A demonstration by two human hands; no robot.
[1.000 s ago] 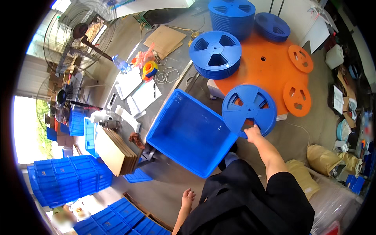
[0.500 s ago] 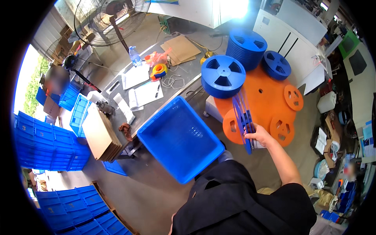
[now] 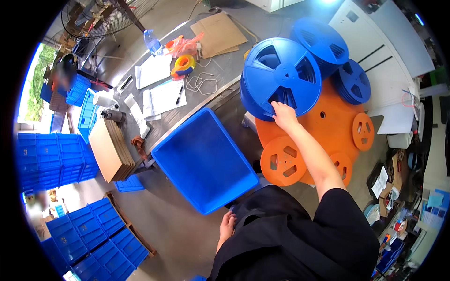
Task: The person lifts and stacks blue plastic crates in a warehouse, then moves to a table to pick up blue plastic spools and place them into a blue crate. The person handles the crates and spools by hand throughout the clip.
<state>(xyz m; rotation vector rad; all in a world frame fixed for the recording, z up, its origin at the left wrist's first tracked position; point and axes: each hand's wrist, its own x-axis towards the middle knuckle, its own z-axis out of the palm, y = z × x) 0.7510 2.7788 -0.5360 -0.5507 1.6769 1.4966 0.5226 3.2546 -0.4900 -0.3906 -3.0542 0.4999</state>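
My right hand (image 3: 284,115) reaches to the top blue plastic reel (image 3: 300,70) of a tall stack. Its fingers hook into a window near the reel's rim and grip it. The reel lies on the stack, tilted a little. Low beside the dark apron hangs my left hand (image 3: 227,225), with loosely bent fingers and nothing visible in it. Under the stack is a round orange turntable (image 3: 323,133) with smaller orange discs (image 3: 283,160) round its edge. An empty-looking blue bin (image 3: 204,161) stands in front of me, left of the turntable.
Two more blue reel stacks, one tall (image 3: 323,40) and one low (image 3: 352,82), stand on the turntable. A grey table (image 3: 206,100) carries papers, yellow tape (image 3: 183,64), a bottle and cardboard. Blue crates (image 3: 51,159) are piled at the left. A white cabinet (image 3: 370,42) stands behind.
My right hand has moved up from a reel held upright over the turntable's near side to the stack; that reel no longer shows there. My left hand has come into view beside the apron.
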